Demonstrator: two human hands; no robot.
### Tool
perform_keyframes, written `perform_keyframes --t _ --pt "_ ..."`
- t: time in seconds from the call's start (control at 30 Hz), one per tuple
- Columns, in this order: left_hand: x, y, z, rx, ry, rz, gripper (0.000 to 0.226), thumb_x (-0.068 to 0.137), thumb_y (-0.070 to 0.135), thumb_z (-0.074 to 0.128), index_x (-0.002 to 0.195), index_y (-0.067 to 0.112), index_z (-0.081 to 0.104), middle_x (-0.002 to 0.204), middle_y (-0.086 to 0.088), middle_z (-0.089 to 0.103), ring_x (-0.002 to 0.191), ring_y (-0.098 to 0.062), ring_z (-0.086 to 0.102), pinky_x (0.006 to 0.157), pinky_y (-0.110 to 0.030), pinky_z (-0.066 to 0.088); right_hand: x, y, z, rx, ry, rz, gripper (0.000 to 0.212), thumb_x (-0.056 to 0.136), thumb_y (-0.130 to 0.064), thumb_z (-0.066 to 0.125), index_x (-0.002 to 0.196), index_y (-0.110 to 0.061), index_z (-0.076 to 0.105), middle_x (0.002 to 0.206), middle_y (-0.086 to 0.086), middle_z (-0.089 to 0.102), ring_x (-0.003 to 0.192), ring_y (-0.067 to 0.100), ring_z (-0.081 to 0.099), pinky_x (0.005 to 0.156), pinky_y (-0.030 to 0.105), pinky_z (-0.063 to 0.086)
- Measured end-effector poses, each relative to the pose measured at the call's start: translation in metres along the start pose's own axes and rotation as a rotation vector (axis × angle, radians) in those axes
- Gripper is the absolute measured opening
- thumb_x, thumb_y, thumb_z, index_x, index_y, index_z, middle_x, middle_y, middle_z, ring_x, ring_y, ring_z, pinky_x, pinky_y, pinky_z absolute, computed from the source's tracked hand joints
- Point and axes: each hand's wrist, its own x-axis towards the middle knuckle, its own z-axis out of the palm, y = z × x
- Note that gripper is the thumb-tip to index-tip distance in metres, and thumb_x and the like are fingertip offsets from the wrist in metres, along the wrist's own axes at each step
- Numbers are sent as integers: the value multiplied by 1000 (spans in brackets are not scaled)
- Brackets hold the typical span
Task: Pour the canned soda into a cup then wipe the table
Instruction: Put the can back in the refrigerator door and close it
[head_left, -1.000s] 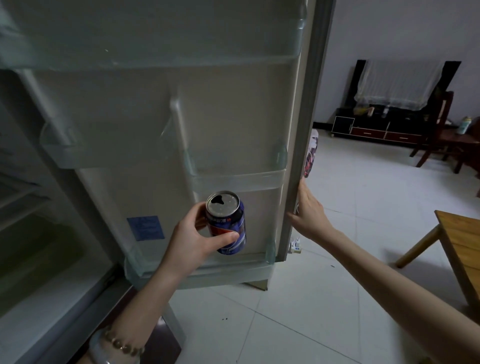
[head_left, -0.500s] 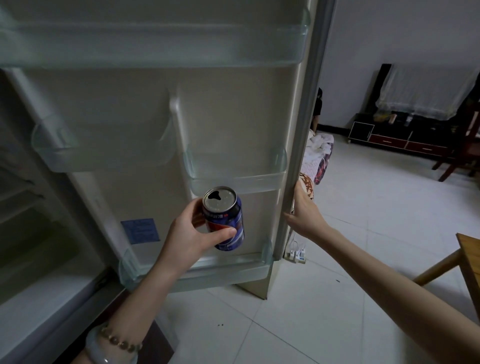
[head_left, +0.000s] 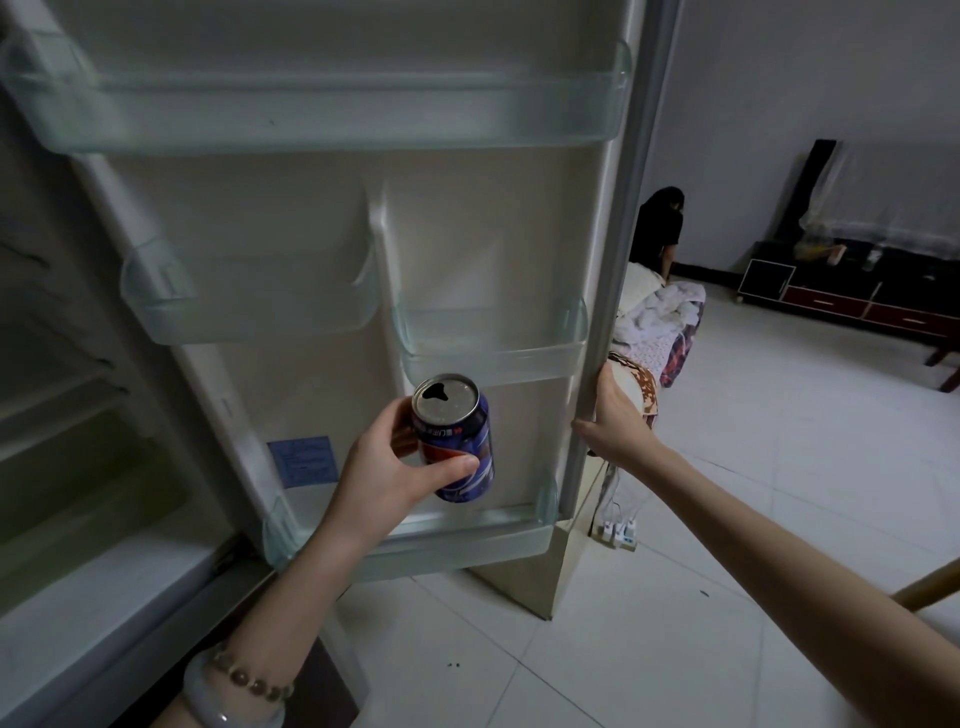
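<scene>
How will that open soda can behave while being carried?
The soda can is open on top, so it likely spills if tipped. Its thin wall probably dents under a hard squeeze from the left hand. Glossy sides may slip.

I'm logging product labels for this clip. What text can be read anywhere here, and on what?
On the soda can in the left hand: white lettering near its top, too blurred to read.
On the blue sticker on the fridge door: print too small to read.
No other text is legible.
</scene>
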Motion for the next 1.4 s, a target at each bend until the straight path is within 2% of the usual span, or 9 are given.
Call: perform_keyframes --t 0.23,0.37,0.47,0.6,0.8,0.97,1.17,1.27,1.4 --pt "-2 8 0 -13 0 -8 68 44 40 82 107 26 60 101 8 70 95 -5 65 82 -23 51 1 -1 -8 1 -57 -16 95 81 -21 65 149 -15 -1 153 12 26 131 31 39 98 48 46" --pt "-2 15 -1 14 -2 -13 68 44 41 83 106 27 61 101 7 70 95 -7 65 84 -29 51 -15 -16 -37 -135 -154 -38 63 88 -18 55 143 -8 27 141 15 44 120 29 49 95 38 45" --pt "-1 31 -4 51 -4 1 72 40 46 82 107 27 61 101 9 70 95 -4 65 82 -24 50 -38 -43 -73 -299 -247 -26 33 95 -17 44 121 -1 54 118 16 61 103 27 59 81 32 48" --pt "6 65 -9 73 -47 40 69 42 42 84 105 24 63 98 8 72 91 -3 66 78 -18 50 -66 -88 -125 -230 -244 -190 32 97 -20 44 107 0 66 110 14 68 97 30 64 88 41 52" --pt "32 114 -12 57 -91 115 62 47 36 89 102 19 66 95 3 73 91 -10 68 77 -23 52 -83 -142 -156 346 -355 -370 30 93 -10 52 121 -18 57 120 1 63 106 13 61 94 32 50" --pt "63 130 -9 48 -41 149 55 58 27 85 108 16 63 101 2 71 95 -10 67 81 -23 51 -70 -155 -152 519 -291 -429 39 89 -5 55 127 -12 53 120 4 63 110 15 60 97 32 47" --pt "107 112 6 55 27 121 77 45 38 88 113 13 60 105 0 70 99 -14 65 88 -31 51 -35 -158 -134 615 -206 -334 47 79 2 55 125 -10 54 120 9 63 112 20 59 100 38 46" --pt "124 98 13 76 44 92 66 57 20 89 115 10 59 106 -2 68 101 -17 65 88 -31 51 -22 -156 -126 685 -214 -253 49 80 14 44 121 -11 53 117 8 62 111 20 57 97 33 46" --pt "137 84 17 118 44 46 61 58 20 88 113 15 60 106 -1 68 99 -16 64 88 -30 50 -11 -152 -117 794 -293 -153 51 81 21 35 124 -1 49 121 16 58 114 24 55 90 27 48"
